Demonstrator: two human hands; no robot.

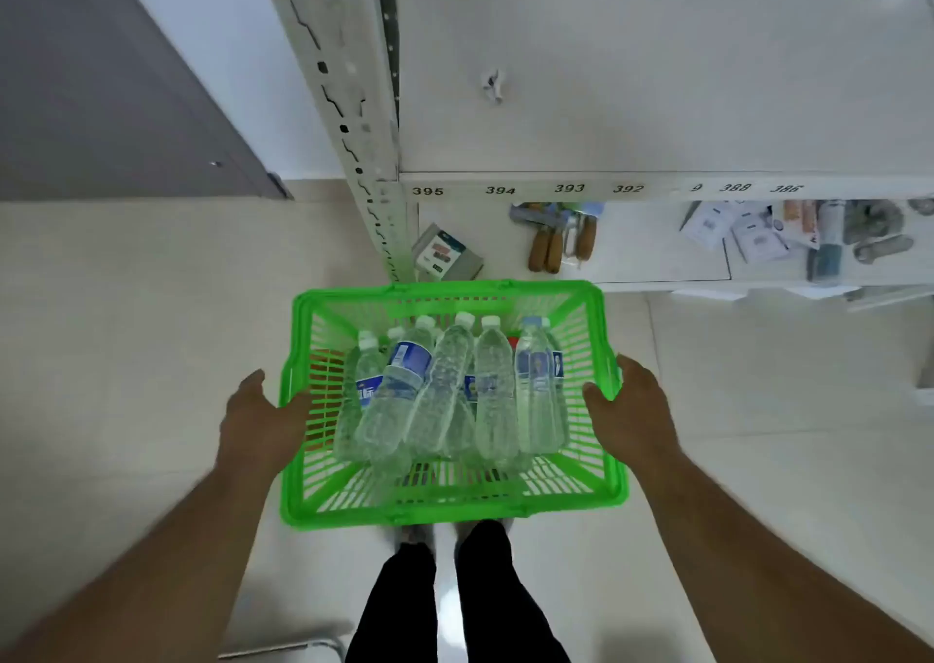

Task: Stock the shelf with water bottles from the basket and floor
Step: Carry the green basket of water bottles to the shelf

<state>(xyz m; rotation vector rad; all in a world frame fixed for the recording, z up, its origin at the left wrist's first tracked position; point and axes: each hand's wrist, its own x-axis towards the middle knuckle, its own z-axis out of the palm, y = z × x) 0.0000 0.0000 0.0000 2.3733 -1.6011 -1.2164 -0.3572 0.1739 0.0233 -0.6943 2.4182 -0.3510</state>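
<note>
A green basket (455,503) was held level in front of the shelf (657,81), carried at its two side rims. The left hand (258,420) was pressed against the left rim, its fingers hidden behind the rim, so how far that grip was wrapped could not be told. The right hand (632,409) was curled over the right rim, thumb inside the basket, and the rim was gripped firmly.

The water bottles (445,394) were lying loose in the basket, heaped across its floor with their caps towards the far wall; several rested on top of others. The upper shelf board, above the numbered front edge (556,189), was seen bare near its left corner. No bottles were seen on the floor (126,334).

The main risk was judged to be tilt: with the load loose and stacked, the bottles could be rolled to one wall if either rim were dropped, and the basket could be wrenched from the weaker left grip. The far rim could also be caught against the shelf upright (348,106) or its front edge.
</note>
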